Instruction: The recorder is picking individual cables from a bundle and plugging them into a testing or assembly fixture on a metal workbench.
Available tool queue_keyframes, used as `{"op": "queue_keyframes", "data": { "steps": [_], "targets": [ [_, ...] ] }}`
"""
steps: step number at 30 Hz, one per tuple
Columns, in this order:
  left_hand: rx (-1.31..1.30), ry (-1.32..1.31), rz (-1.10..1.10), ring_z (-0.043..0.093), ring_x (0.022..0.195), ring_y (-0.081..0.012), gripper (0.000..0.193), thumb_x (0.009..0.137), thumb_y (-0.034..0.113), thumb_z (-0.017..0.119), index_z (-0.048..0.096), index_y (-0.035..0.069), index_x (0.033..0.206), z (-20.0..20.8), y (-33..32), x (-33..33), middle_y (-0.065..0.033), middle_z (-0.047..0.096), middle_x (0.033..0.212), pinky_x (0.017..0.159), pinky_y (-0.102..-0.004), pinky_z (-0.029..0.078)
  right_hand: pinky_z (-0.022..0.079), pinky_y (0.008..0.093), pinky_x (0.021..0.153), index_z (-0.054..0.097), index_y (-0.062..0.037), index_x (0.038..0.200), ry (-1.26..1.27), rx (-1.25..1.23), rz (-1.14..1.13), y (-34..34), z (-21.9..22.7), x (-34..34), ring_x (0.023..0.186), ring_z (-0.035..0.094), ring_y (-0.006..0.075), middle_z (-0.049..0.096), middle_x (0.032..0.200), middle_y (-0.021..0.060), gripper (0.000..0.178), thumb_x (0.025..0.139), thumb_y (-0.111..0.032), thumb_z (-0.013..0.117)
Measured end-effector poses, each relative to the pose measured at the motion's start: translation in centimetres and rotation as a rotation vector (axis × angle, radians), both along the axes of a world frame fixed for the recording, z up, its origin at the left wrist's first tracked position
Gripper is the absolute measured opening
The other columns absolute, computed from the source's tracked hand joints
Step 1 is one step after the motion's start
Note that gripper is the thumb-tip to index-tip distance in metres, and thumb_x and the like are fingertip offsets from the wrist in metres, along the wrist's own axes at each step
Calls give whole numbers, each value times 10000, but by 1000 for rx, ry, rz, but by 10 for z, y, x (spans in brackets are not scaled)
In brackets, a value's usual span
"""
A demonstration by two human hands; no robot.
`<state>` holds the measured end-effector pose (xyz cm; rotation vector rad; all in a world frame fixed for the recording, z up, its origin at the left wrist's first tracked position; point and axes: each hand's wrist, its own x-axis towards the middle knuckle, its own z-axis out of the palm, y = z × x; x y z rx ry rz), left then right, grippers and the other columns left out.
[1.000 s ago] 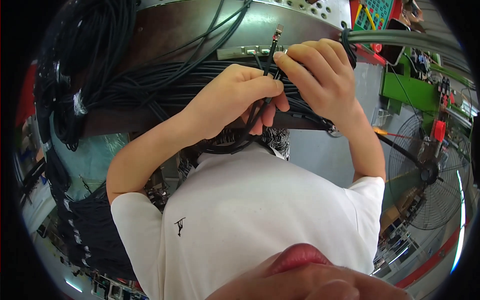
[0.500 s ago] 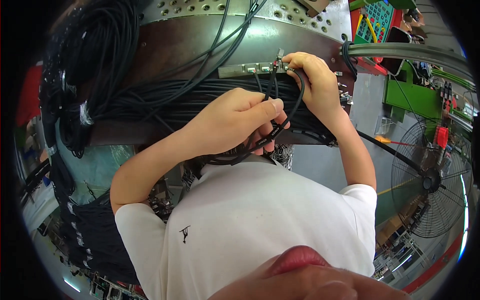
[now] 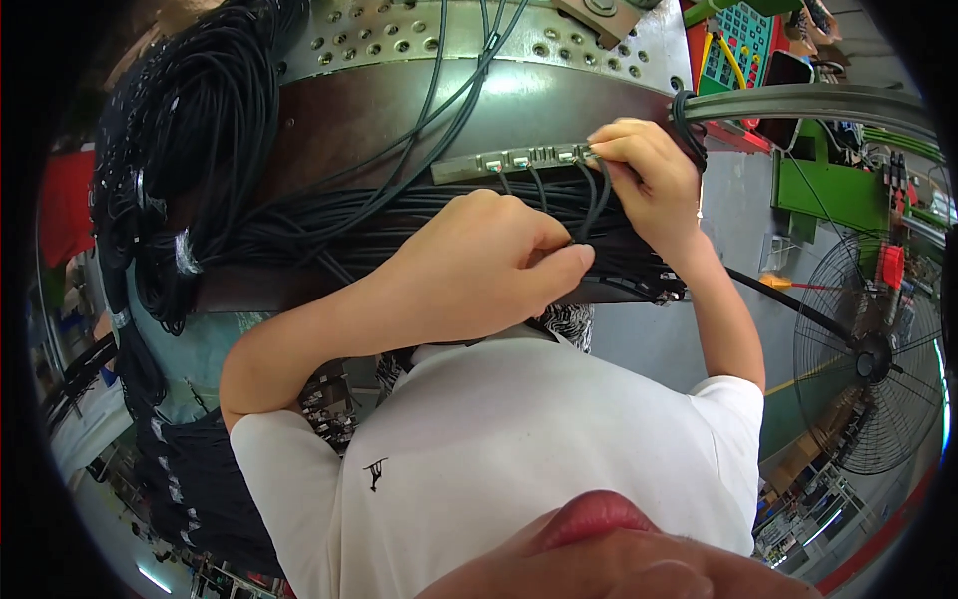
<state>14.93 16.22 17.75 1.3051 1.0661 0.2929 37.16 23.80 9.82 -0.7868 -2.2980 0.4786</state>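
Plug (image 3: pixel 568 156) no longer raised above metal strip (image 3: pixel 455 171), seating apparently advancing; right hand (image 3: pixel 654 178) pinches cable end (image 3: pixel 589 153) there, left hand (image 3: pixel 489 262) pinches cable (image 3: pixel 603 202)

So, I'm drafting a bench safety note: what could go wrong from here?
The right hand partly hides the right end of the metal connector strip, so misalignment there could go unnoticed. The left hand is at black cables running from that strip; a tug might loosen one. They might also snag on the cable bundle.
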Motion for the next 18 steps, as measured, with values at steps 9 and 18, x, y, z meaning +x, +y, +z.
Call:
{"op": "queue_keyframes", "data": {
  "steps": [9, 18],
  "targets": [
    [32, -54, 57, 562, 578, -74, 273, 974, 204, 566, 697, -28, 1037, -14, -8, -20, -55, 664, 706, 531, -223, 456, 518, 274, 708, 565, 29, 896, 73, -484, 52, 7, -3, 1, 782, 644, 174, 636, 972, 95, 115, 829, 116, 599],
    [426, 61, 617, 561, 1163, -154, 368, 1018, 253, 470, 598, 16, 1267, -66, 77, -87, -102, 631, 1238, 1007, -298, 427, 539, 275, 785, 575, 37, 897, -61, -374, 43, 8, -8, 12, 914, 626, 165, 636, 1075, 112, 115, 834, 133, 587]
  ]
}}
